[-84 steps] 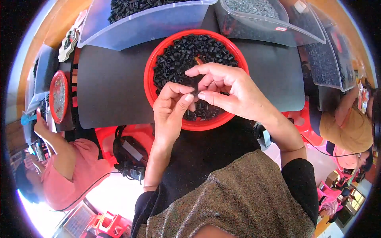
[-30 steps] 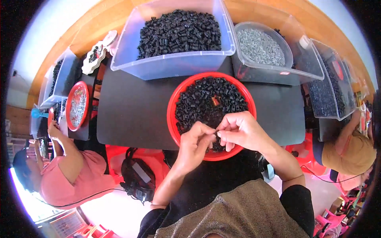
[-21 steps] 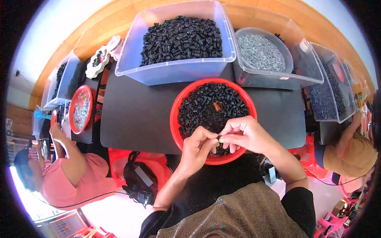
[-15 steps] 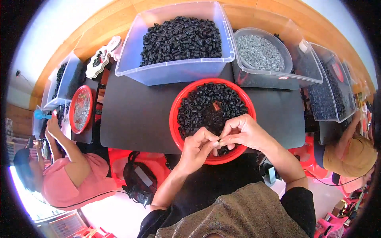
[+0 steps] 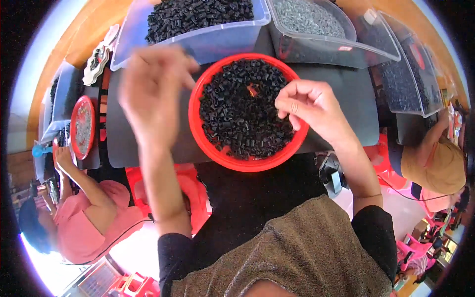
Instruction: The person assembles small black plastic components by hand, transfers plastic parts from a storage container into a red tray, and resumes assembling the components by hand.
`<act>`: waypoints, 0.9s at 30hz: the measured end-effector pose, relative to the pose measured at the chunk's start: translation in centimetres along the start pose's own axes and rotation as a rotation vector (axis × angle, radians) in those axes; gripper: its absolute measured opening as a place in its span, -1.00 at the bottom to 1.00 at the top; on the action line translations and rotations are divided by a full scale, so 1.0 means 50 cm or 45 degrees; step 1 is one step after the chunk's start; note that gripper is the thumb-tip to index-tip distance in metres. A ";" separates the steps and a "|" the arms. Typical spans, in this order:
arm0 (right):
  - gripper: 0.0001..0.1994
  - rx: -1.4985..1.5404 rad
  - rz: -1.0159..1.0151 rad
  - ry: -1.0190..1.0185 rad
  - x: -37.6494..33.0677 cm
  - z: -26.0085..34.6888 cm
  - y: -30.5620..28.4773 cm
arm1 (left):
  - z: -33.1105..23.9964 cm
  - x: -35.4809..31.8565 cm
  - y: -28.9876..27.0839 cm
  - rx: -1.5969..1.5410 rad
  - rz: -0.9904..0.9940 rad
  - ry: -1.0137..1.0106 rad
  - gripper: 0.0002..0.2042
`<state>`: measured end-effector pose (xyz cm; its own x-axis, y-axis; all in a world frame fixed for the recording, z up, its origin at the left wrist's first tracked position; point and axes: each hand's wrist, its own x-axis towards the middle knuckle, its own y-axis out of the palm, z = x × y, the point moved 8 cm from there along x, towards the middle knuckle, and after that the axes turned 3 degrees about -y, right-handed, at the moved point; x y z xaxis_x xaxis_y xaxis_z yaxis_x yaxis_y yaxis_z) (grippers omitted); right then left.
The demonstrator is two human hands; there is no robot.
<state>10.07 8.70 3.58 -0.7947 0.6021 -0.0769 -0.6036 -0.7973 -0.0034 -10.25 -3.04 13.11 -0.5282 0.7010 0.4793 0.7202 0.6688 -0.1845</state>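
Note:
A round red basin (image 5: 197, 129) full of small black plastic pieces (image 5: 237, 106) stands at the front of the dark table. Over its right side is my right hand (image 5: 311, 106), closed in a pinch; what its fingertips hold, if anything, is too small to make out. My left hand (image 5: 153, 84) is raised left of the basin, before the large clear bin (image 5: 217, 44). Motion smears its fingers, and a dark blurred spot shows by the fingertips. More black pieces (image 5: 198, 17) are heaped in that bin. A small orange-red patch (image 5: 252, 90) shows among the basin's pieces.
Behind right, a clear bin (image 5: 321, 52) holds a round tub of small transparent pieces (image 5: 311, 19). Another bin (image 5: 408, 81) stands farther right. At left are a red tray (image 5: 74, 129) and a person in pink (image 5: 94, 218); a person in tan (image 5: 430, 166) sits at right.
My hands, together over the basin before, have parted. The left has swung up and left toward the large bin; the right stays pinched over the basin. The whole view has shifted.

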 end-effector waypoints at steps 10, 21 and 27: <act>-0.86 -0.069 -0.190 -0.037 -0.038 -0.015 -0.077 | -0.007 0.035 0.067 0.732 0.275 0.208 -0.90; -0.87 -0.486 -0.200 -0.171 -0.048 -0.019 -0.088 | 0.072 -0.132 0.253 0.716 0.758 0.225 -0.86; -0.85 -1.137 -0.072 -0.453 -0.032 -0.005 -0.029 | 0.076 -0.138 0.257 0.792 0.753 0.207 -0.87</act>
<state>12.21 8.88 3.48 -0.8273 0.5015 0.2532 -0.4876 -0.4171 -0.7670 0.94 1.67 4.16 -0.0404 0.9636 0.2643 0.4544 0.2533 -0.8540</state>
